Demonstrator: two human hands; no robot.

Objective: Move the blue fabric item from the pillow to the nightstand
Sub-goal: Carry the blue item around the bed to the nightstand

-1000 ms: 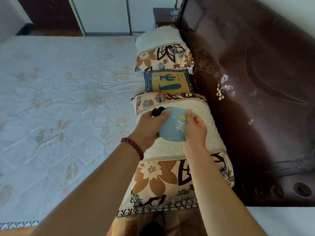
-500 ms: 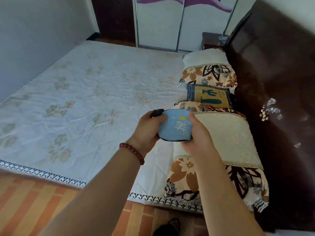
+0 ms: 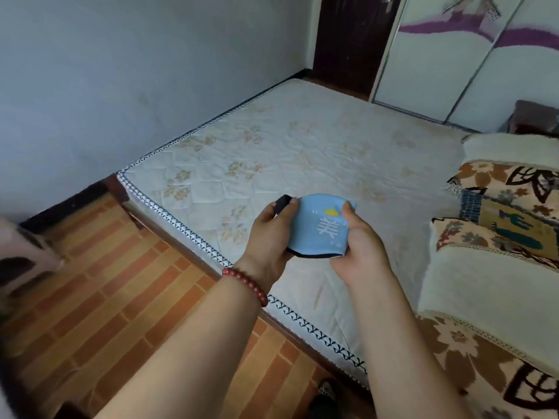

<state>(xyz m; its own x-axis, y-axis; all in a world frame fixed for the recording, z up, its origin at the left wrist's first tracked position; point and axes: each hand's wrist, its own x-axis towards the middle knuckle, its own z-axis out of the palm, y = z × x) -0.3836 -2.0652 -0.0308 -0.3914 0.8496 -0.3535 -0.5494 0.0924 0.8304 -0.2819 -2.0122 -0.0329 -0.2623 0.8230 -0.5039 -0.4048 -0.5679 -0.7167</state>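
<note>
The blue fabric item is a light-blue pad with white marks, a small yellow crown and a black strap on its left end. I hold it in the air over the mattress edge. My left hand, with a red bead bracelet on the wrist, grips its left side and the strap. My right hand pinches its right side. The near pillow, cream with a floral border, lies at the right with nothing on it. A dark nightstand shows at the far right edge beyond the pillows.
A white quilted mattress fills the middle. A second floral pillow and a small blue-and-tan cushion lie at the right. Orange brick-pattern floor is at the lower left, a grey wall behind, sliding wardrobe doors beyond the bed.
Both hands lifted the blue fabric item off the near pillow and carried it left, over the mattress edge. My view swung left and up, showing the floor and wall.
</note>
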